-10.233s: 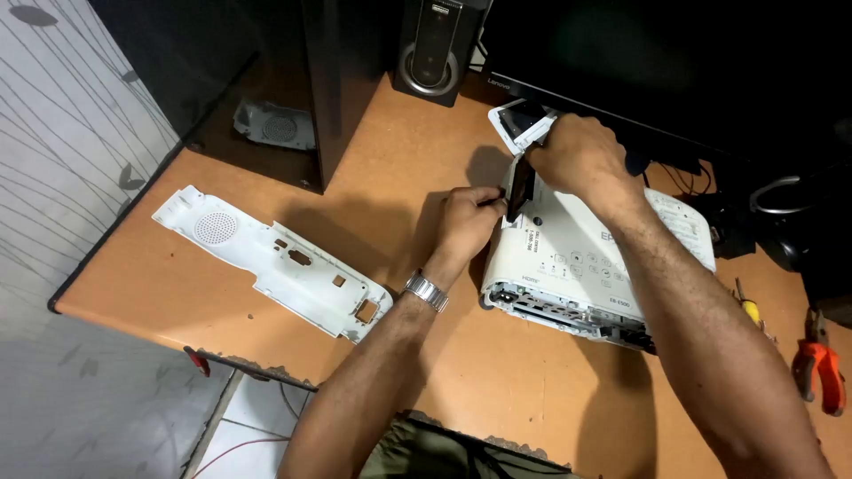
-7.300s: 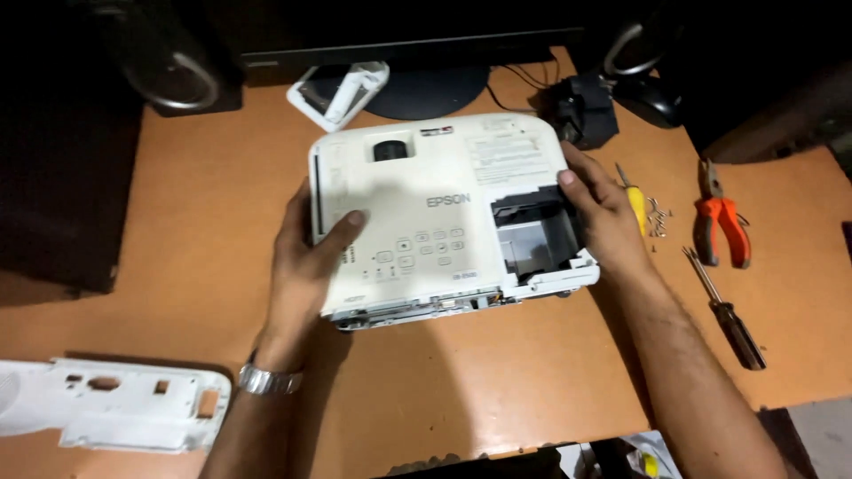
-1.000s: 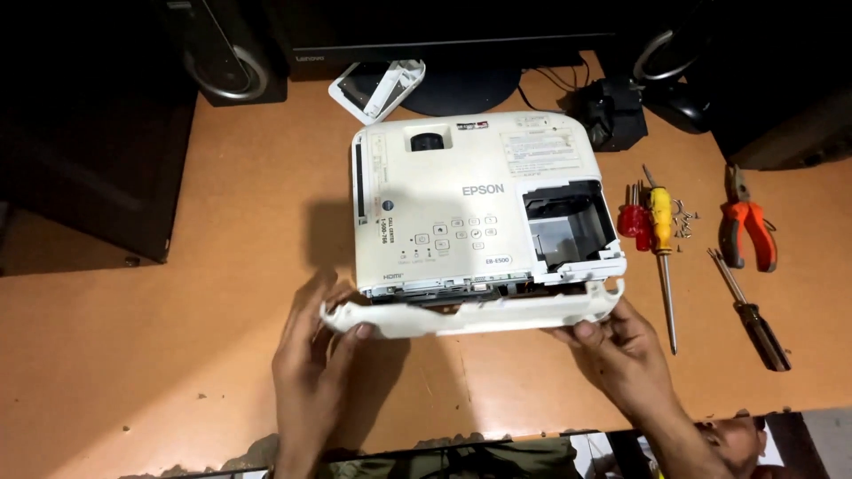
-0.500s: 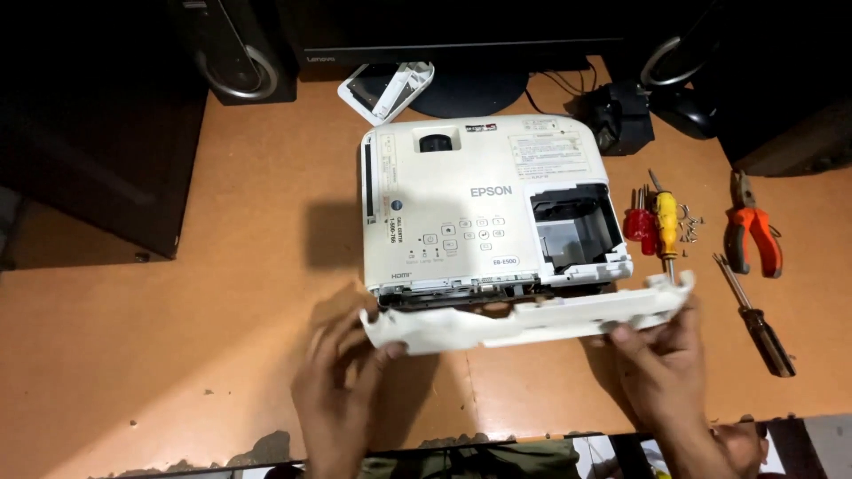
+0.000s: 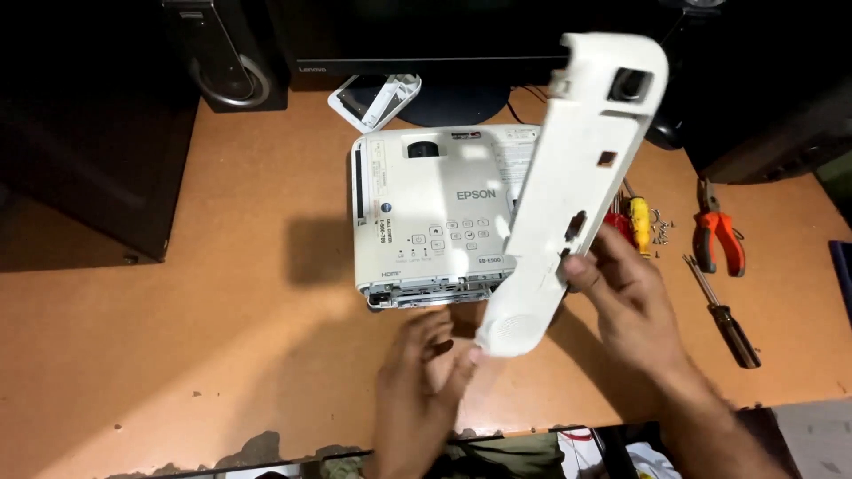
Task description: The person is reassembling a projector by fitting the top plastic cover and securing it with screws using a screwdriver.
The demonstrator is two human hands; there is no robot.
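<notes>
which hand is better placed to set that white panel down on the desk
Right, probably. The right hand grips the white panel at its middle, while the left hand only touches its lower end beside the projector.

Light falls from above, bright on the white projector (image 5: 430,217) and glaring on the raised panel (image 5: 568,186). A soft shadow lies on the desk (image 5: 177,337) at nine o'clock of the projector. The top edge, from ten to two o'clock, sinks into darkness. Both hands look slightly motion-blurred.
</notes>
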